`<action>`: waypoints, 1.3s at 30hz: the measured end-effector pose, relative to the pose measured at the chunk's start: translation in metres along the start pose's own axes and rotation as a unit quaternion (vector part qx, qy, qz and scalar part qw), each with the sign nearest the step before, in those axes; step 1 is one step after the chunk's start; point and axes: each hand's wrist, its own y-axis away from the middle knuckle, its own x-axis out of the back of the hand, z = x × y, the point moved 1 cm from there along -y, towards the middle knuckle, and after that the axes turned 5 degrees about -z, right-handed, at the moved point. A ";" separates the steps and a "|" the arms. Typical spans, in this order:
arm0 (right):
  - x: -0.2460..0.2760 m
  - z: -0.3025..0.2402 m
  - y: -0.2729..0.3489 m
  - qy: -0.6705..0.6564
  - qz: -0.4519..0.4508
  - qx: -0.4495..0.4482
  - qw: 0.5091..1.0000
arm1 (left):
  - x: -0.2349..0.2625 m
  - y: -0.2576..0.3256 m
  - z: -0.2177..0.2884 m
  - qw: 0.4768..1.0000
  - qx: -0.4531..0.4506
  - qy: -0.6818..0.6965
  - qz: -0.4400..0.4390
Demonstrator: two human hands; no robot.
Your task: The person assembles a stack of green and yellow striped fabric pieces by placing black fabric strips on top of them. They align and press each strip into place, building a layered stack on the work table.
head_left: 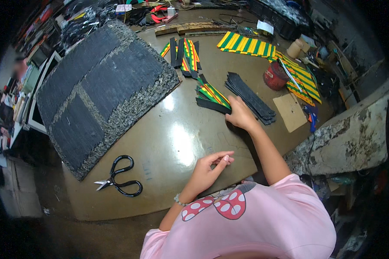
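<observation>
Brown and shiny, the big round table point(173, 142) is holding everything. On its left side a big dark foam mat point(103, 86) with rough grey edges is lying flat. Near the far side, wide striped sheets point(246, 44) in green, yellow and red are waiting, not yet cut up, it seems. A red tin point(275, 76) is standing beside them, and a brown card piece point(290, 112) is lying close by.

Some work looks done already. A pile of black strips point(250, 100) is lying fanned out, and a smaller bunch of striped strips point(212, 96), black underneath and striped on top, is sitting just left of it. More strips point(185, 53) are resting farther back. So part of the job looks finished, and plenty is looking left to do.

The right hand point(240, 114) is reaching out and pressing on the near end of the striped bunch, fingers flat on it, touching it and maybe gripping its edge. The left hand point(211, 166) is hanging near the body, fingers curled loosely, holding nothing I can see. Black scissors point(119, 177) are lying shut and alone near the front edge, well apart from both hands.
</observation>
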 end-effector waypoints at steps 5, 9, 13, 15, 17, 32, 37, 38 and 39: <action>0.013 0.025 0.007 -0.121 -0.109 -0.059 0.985 | -0.001 0.005 0.007 0.998 -0.049 -0.033 0.001; 0.043 0.011 -0.016 -0.344 -0.160 -0.030 0.925 | 0.006 0.007 0.011 0.993 -0.074 -0.063 0.059; 0.073 -0.023 -0.088 -0.404 -0.169 0.022 0.899 | 0.010 0.004 0.014 0.991 -0.063 -0.088 0.080; 0.067 -0.034 -0.139 -0.406 -0.136 0.074 0.900 | 0.010 0.003 0.015 0.991 -0.053 -0.096 0.073; 0.049 -0.032 -0.195 -0.359 -0.044 0.034 0.932 | 0.010 0.003 0.015 0.991 -0.021 -0.109 0.069; 0.053 0.110 -0.375 0.173 0.001 -0.084 0.981 | 0.023 0.000 0.008 0.988 0.051 -0.053 0.136; 0.176 0.105 -0.341 0.252 0.221 0.121 0.935 | 0.023 0.003 -0.005 0.983 0.038 -0.063 0.170; 0.199 0.100 -0.312 0.074 0.094 0.033 0.992 | 0.023 0.002 -0.007 0.980 0.017 -0.084 0.182; 0.222 0.090 -0.276 -0.109 0.005 -0.065 0.992 | 0.023 0.001 -0.010 0.983 0.021 -0.059 0.174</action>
